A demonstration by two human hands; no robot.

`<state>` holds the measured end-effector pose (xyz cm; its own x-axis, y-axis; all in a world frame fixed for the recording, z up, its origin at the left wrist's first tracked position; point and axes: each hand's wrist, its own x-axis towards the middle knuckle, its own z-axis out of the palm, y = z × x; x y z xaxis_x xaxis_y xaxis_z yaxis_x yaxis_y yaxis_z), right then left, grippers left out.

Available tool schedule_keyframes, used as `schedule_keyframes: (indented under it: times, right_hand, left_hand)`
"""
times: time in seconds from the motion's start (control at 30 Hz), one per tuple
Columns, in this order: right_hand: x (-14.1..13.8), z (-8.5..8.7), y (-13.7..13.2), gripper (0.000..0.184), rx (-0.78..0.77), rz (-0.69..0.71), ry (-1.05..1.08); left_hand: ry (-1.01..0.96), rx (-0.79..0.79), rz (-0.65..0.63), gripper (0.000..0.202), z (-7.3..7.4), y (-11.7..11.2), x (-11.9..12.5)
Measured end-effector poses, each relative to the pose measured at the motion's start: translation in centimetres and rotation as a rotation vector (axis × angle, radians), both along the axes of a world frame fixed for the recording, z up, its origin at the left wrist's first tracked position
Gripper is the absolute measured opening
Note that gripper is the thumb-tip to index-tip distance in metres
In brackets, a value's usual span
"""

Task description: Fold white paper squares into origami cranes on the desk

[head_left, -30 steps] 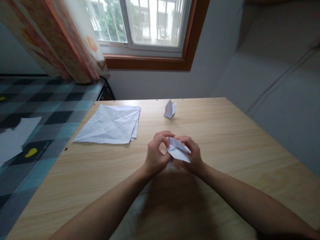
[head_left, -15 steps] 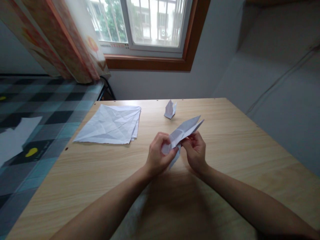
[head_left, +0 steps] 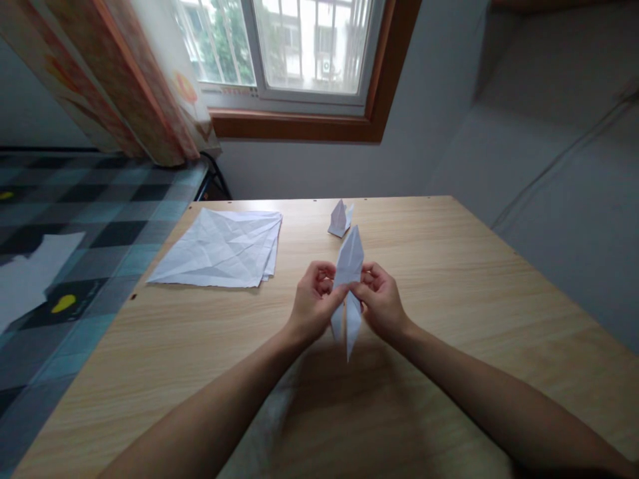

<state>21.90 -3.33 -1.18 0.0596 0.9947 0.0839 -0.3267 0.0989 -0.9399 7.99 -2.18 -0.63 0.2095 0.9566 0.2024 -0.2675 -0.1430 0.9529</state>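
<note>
Two hands are in view above one wooden tabletop (head_left: 449, 279). Between them is one folded white paper piece (head_left: 348, 286), long and narrow, pointed at both ends, held upright over the middle of the tabletop. The left hand (head_left: 313, 307) is closed on the piece's left edge at mid-height, thumb and fingers pinching it. The right hand (head_left: 382, 303) is closed on the right edge at the same height, also pinching. The upper point of the piece rises above both hands; the lower end hangs below them as two narrow points, clear of the tabletop as far as can be told. One small folded paper figure (head_left: 340, 218) stands on the tabletop beyond the hands, near the far edge, apart from the held piece. One stack of creased white paper sheets (head_left: 219, 247) lies flat on the left far part of the tabletop, well apart from the hands; the number of sheets in it cannot be told. One bed with a checked cover (head_left: 90, 219) adjoins the tabletop on the left, below one window (head_left: 299, 46) with one curtain (head_left: 124, 80).
</note>
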Motion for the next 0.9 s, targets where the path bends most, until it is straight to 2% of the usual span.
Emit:
schedule_keyframes:
  times: [0.13, 0.23, 0.43, 0.7, 0.9]
  right_hand:
    - [0.1, -0.5, 0.2, 0.033, -0.029, 0.023, 0.011]
    - [0.4, -0.2, 0.3, 0.037, -0.068, 0.023, 0.045]
    - [0.7, 0.5, 0.2, 0.034, -0.099, 0.039, 0.053]
    - [0.6, 1.0, 0.0, 0.033, -0.100, 0.103, 0.000]
    - [0.8, 1.1, 0.1, 0.037, -0.111, 0.107, -0.019]
  left_hand:
    - [-0.072, -0.026, -0.004, 0.039, 0.2, 0.0, 0.1]
    - [-0.002, 0.001, 0.017, 0.037, 0.3, 0.0, 0.0]
    - [0.194, 0.023, 0.009, 0.011, 0.3, 0.0, -0.2]
    - [0.329, 0.090, 0.011, 0.025, 0.2, -0.1, -0.3]
    - [0.266, 0.074, 0.054, 0.036, 0.9, -0.3, -0.1]
